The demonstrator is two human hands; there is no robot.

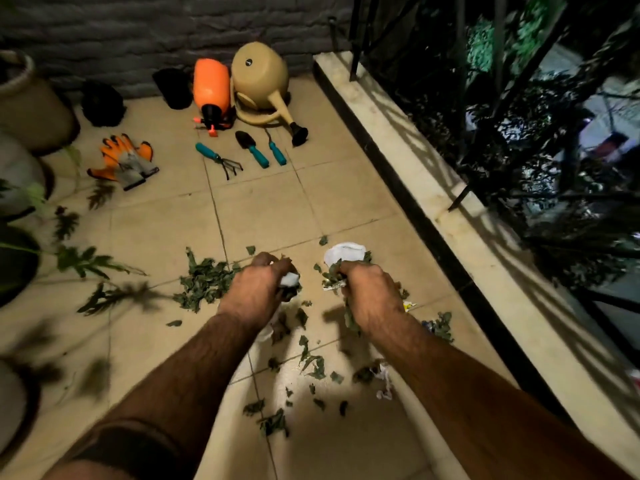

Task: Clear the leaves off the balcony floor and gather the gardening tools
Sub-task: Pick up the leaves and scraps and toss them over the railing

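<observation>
Torn green leaves (204, 282) lie scattered over the beige tiles around my hands, with more leaves (311, 368) nearer me. My left hand (263, 285) is closed on leaves and a bit of white paper. My right hand (367, 289) grips a clump of leaves and paper scraps beside a white crumpled paper (343, 252). At the far wall lie an orange sprayer (211, 88), a tan watering can (259, 77), a teal hand rake (218, 159), a teal trowel (251, 147), a teal weeder (276, 150) and orange-grey gloves (126, 161).
Plant pots (31, 109) line the left side, with leafy stems (90, 261) reaching over the floor. Two black pots (102, 102) sit by the grey brick wall. A raised stone kerb (433, 188) with a black railing bounds the right side. Paper scraps (384, 382) lie near my right forearm.
</observation>
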